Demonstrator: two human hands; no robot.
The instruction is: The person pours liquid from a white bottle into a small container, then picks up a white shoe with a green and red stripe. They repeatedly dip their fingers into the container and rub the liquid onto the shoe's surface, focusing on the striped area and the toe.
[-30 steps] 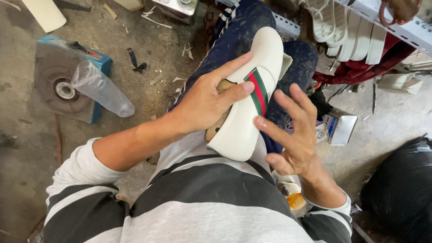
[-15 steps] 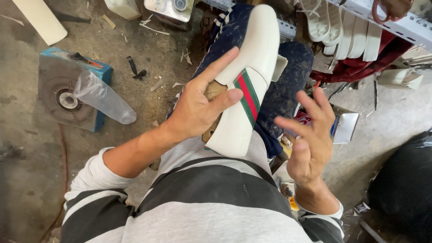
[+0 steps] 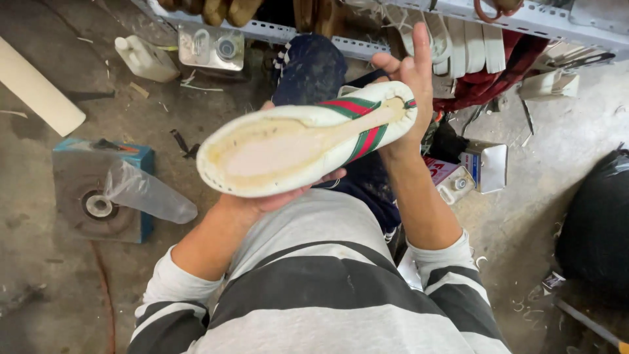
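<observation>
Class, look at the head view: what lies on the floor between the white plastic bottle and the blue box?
Head view: between the white plastic bottle and the blue box lie bare concrete floor, small scraps and a small dark object.

The white shoe upper [image 3: 308, 141] hides most of the left hand [image 3: 282, 196]; only some fingers [image 3: 327, 176] show under it. The black bag [image 3: 596, 223] is cut by the right edge. Things on the metal shelf [image 3: 524, 16] are cut by the top edge.
</observation>
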